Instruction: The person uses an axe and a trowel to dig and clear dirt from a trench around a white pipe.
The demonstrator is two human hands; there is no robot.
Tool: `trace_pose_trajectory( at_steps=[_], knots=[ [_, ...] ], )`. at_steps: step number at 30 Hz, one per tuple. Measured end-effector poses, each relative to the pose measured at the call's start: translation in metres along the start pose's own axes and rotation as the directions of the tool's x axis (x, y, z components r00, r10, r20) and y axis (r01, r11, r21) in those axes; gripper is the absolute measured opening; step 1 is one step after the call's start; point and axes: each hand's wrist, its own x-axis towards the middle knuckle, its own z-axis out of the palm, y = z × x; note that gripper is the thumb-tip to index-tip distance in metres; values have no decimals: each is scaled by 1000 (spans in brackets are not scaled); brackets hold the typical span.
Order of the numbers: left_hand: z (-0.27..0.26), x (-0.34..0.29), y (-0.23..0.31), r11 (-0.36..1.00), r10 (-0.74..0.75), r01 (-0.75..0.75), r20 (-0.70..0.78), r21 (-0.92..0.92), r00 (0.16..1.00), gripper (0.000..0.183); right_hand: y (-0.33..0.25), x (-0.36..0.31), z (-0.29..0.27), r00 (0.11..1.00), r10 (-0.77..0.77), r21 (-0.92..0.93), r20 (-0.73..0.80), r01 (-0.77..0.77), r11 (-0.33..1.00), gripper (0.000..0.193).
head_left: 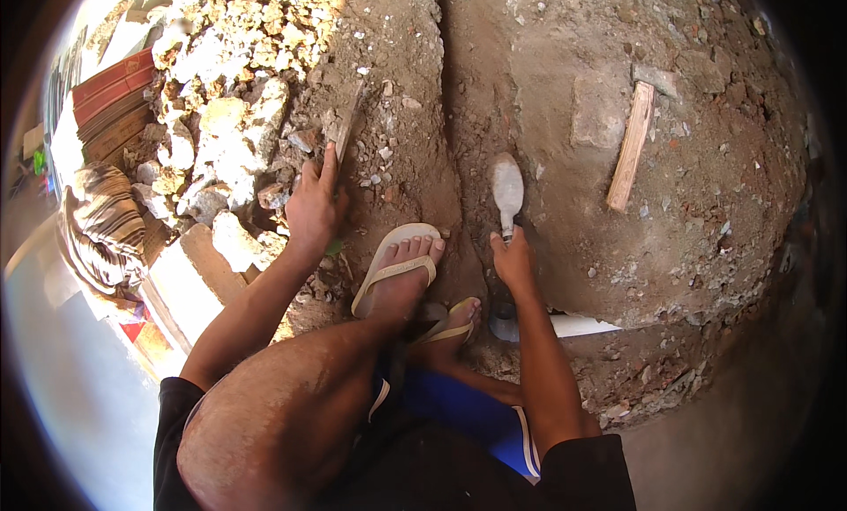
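Note:
My right hand [514, 257] is closed round the handle of a trowel [507, 186]. Its pale, rounded blade points away from me over the dug soil, beside a narrow trench [454, 96]. On the left, my left hand [315, 209] grips the near end of a long, thin, flat metal bar [351, 119], with the index finger stretched along it. The bar's far end points up across the dirt, and its gripped end is mostly hidden by the fingers. Both sandalled feet [401, 266] stand between my hands.
A hammer-like tool with a wooden handle [632, 149] lies on the dirt at right. Broken rubble [225, 123] is heaped at left, near stacked red-brown tiles [113, 92] and a striped cloth [106, 216]. A white pipe [582, 325] shows by my right forearm.

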Motion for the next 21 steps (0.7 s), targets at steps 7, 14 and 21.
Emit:
trace_pose_trajectory(
  at_steps=[7, 14, 21],
  knots=[
    [6, 2, 1, 1000, -16, 16, 7, 21, 1000, 75, -13, -3, 33, 989, -77, -113, 128, 92, 989, 59],
    [-1, 0, 2, 1000, -2, 2, 1, -10, 1000, 74, -17, 27, -7, 975, -200, -511, 95, 220, 831, 60],
    [2, 3, 2, 1000, -2, 2, 0, -9, 1000, 75, -59, 37, 0, 987, -4, 70, 159, -7, 997, 55]
  ],
)
